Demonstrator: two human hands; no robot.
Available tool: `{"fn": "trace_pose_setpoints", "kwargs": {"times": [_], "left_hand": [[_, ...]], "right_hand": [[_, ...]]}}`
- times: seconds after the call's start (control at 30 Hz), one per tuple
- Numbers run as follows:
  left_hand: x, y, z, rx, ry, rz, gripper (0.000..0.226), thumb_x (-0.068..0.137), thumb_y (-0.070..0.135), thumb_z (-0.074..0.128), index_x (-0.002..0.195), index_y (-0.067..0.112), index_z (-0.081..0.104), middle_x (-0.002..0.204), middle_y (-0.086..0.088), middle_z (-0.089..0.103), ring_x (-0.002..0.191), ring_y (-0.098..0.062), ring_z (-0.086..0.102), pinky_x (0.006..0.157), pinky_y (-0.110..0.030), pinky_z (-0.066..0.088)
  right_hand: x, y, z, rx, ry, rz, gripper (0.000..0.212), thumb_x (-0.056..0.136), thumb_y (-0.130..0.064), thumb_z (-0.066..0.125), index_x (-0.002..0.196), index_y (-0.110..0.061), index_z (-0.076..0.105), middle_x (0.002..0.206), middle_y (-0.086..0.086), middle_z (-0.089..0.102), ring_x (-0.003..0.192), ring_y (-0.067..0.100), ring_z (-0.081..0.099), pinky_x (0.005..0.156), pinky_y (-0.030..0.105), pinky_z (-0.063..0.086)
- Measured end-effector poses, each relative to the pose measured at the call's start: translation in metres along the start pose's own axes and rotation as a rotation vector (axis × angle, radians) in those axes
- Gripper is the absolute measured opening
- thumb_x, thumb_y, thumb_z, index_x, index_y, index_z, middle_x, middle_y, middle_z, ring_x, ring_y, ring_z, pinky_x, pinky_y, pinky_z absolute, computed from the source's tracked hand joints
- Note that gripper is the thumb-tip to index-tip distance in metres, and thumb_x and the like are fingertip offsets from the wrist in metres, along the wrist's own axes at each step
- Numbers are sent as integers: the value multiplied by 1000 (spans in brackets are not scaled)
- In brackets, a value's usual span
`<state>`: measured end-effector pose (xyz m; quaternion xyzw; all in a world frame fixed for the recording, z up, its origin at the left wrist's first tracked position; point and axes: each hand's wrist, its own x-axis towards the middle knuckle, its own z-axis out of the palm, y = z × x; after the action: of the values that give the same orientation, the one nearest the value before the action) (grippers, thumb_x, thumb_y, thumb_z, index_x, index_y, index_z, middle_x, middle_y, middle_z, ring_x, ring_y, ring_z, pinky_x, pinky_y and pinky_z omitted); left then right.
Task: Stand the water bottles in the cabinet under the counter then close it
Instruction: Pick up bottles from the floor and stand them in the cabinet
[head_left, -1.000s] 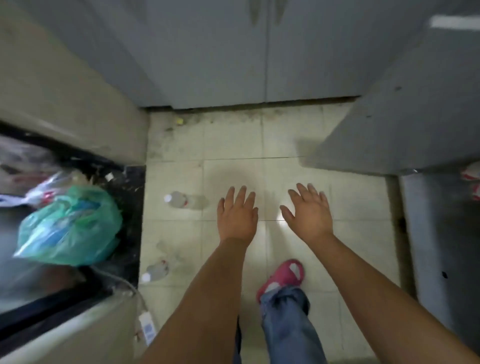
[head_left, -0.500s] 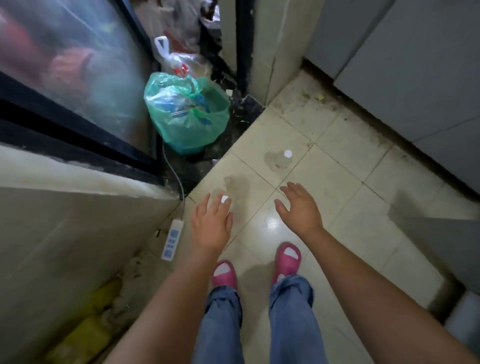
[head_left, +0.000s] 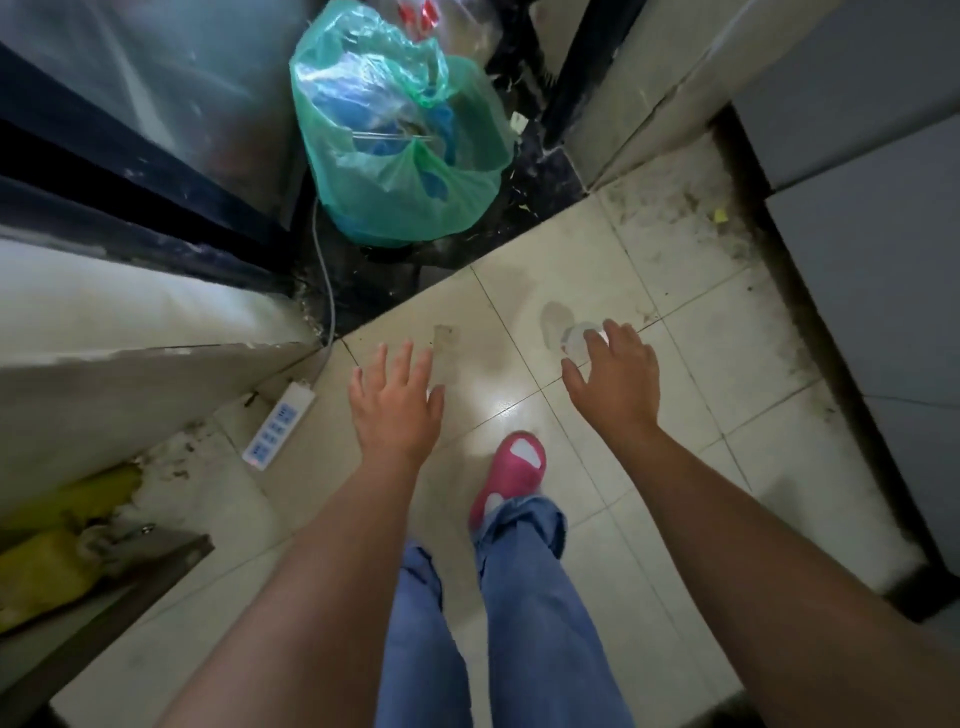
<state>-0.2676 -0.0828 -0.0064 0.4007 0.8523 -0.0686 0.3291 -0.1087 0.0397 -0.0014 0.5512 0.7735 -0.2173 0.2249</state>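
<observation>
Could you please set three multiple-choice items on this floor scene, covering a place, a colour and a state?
1. Where does the white power strip lie?
A. On the tiled floor beside the left wall
B. Inside the rubbish bag
C. Under the shoe

2. What colour is the rubbish bag?
A. Black
B. Green
C. Yellow

3. How is the left hand?
A. Gripping a bottle
B. Clenched in a fist
C. Open, fingers spread, holding nothing

Answers: 1 A, the strip rests on the tiles by the wall. 2 B, the plastic is translucent green. 3 C, its fingers are spread above the floor.
</observation>
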Motion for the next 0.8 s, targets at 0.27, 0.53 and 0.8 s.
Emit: {"fn": "trace_pose_setpoints", "kwargs": {"times": [0.27, 0.53, 0.8], "left_hand": [[82, -2, 100, 18, -116, -118, 51, 94, 29, 49, 142, 18, 33, 151, -9, 31, 143, -36, 18, 110, -48, 30], [114, -22, 163, 74, -182, -74, 35, 84, 5, 65, 117, -4, 56, 115, -27, 58, 107, -41, 53, 76, -45, 52], [114, -2, 141, 246, -234, 58, 31, 92, -1, 49, 122, -1, 51, 127, -17, 51, 119, -32, 42, 91, -39, 47]], "right_hand": [[95, 63, 91, -85, -94, 63, 48, 95, -26, 50, 139, -13, 39, 152, 10, 32, 143, 29, 22, 118, 47, 17], [145, 81, 141, 86, 10, 63, 38, 90, -4, 55, 128, -2, 50, 137, 22, 44, 120, 40, 44, 97, 44, 42], [113, 82, 136, 192, 6, 148, 28, 87, 8, 50, 114, 6, 54, 128, 26, 44, 117, 38, 42, 88, 40, 46]]}}
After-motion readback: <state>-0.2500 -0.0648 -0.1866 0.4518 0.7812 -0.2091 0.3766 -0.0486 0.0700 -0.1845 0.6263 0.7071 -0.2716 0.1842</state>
